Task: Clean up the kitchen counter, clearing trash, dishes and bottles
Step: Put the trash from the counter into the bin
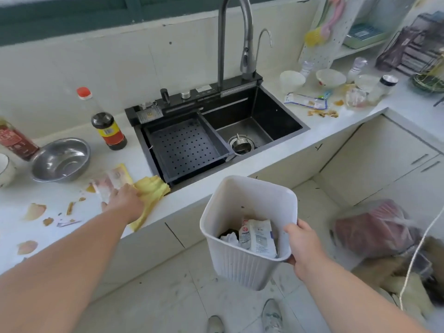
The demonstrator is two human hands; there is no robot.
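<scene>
My right hand (303, 248) grips the rim of a white ribbed waste bin (242, 265), held in the air in front of the counter; wrappers lie inside it. My left hand (123, 200) rests on the white counter (216, 188) at the edge of a crinkled snack wrapper (111, 180), beside a yellow cloth (150, 191). Its fingers touch the wrapper, but whether they grip it is not clear. Peel scraps (34, 211) lie left of the hand. A steel bowl (61, 159) and a dark sauce bottle (109, 131) stand further back.
A black sink (295, 127) with a perforated tray and tall faucet (223, 44) sits mid-counter. On the right stand white bowls (330, 78), a wrapper (305, 100), crumbs and jars. A bagged bundle (374, 229) lies on the floor at right.
</scene>
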